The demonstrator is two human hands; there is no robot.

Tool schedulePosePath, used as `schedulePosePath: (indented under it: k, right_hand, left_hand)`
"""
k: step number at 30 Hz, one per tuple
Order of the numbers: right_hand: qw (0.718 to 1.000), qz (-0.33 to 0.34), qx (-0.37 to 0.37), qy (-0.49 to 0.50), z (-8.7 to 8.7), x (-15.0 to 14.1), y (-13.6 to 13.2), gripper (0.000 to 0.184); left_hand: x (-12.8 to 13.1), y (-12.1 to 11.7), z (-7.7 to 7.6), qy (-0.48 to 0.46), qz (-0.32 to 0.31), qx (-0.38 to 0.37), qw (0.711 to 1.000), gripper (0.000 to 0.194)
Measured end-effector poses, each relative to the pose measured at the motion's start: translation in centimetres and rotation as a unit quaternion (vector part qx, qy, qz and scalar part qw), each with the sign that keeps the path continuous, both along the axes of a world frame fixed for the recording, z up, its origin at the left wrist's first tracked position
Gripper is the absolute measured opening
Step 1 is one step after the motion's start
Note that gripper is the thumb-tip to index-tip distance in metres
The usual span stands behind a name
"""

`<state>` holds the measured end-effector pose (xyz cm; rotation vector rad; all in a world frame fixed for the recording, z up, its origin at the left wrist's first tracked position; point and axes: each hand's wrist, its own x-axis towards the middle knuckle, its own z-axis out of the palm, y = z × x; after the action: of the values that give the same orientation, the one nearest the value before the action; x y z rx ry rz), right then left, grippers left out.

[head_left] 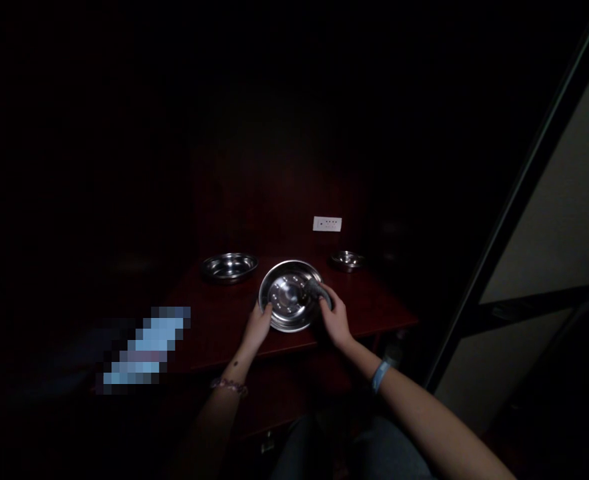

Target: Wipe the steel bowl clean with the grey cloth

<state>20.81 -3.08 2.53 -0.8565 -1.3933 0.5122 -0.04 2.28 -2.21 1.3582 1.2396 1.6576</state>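
On my feed, the left hand (261,321) has its fingers clamped on the bowl (287,291). Right hand (336,318) has fingers closed on a cloth (315,289) (probably, it's dark) at the bowl's side.

– How's the light?
– Dim; the left side and the top sink into near-black.
– And the furniture?
– A dark red table (374,308), with a reddish wall (269,203) behind it.
– Anything on that wall?
– A white socket plate (327,224), low, not far above the table.
– And right?
– Pale panels (559,167) in a dark, slanting frame (529,308).
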Motion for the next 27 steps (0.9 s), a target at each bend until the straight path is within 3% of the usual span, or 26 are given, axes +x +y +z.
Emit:
schedulePosePath:
  k: [3,5,8,11,15,20,27]
  right_hand:
    - [0.990,-0.029,0.054,-0.124,0.7,0.4,-0.6,0.043]
    - [0.969,-0.042,0.074,-0.233,0.9,0.6,-0.9,0.049]
    - [0.909,-0.037,0.089,-0.406,1.0,0.6,-1.0,0.057]
    - [0.851,-0.021,0.083,-0.517,0.8,0.5,-0.9,0.056]
    - [0.820,-0.017,0.069,-0.568,0.5,0.3,-0.9,0.050]
    - [0.800,-0.033,0.066,-0.595,0.9,0.4,-1.2,0.061]
    - [0.789,-0.044,0.033,-0.612,1.2,1.0,-1.0,0.057]
  left_hand:
    - [0.0,-0.1,0.1,0.002,0.001,-0.006,1.000,0.047]
    - [0.0,-0.1,0.1,0.006,0.004,-0.011,1.000,0.048]
    - [0.0,0.0,-0.1,0.009,0.005,-0.006,1.000,0.046]
    - [-0.1,0.4,-0.4,0.014,0.001,0.001,1.000,0.045]
    - [-0.2,0.8,-0.9,0.014,0.006,0.004,1.000,0.046]
    - [-0.2,0.8,-0.9,0.015,0.003,0.003,1.000,0.045]
    - [0.0,0.3,-0.4,0.002,0.001,0.007,1.000,0.046]
